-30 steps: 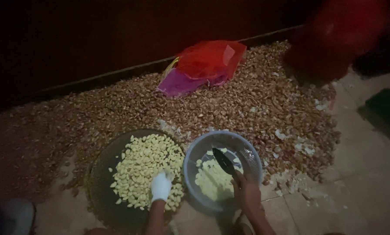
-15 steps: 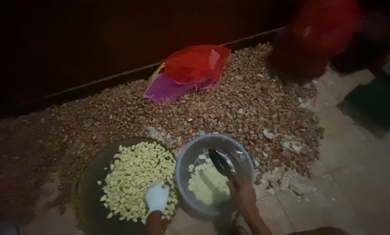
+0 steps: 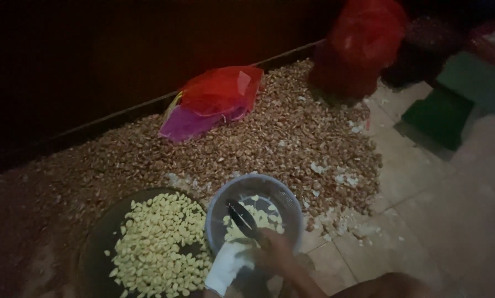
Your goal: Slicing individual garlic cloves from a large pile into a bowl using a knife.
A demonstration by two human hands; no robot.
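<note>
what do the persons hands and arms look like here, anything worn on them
The left hand is covered by a white glove or cloth wrap, slightly bunched. The right hand is bare, as is its forearm: no sleeve, watch or ring shows in the dim, blurred picture.

I sit in dim light on a pale tiled floor [image 3: 424,182] (grimy in places), facing a dark wooden wall [image 3: 120,60].

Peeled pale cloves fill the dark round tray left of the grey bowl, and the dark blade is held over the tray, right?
Not quite. In the head view the dark blade is over the grey bowl, not the tray. The peeled cloves do fill the tray, left of the bowl.
</note>
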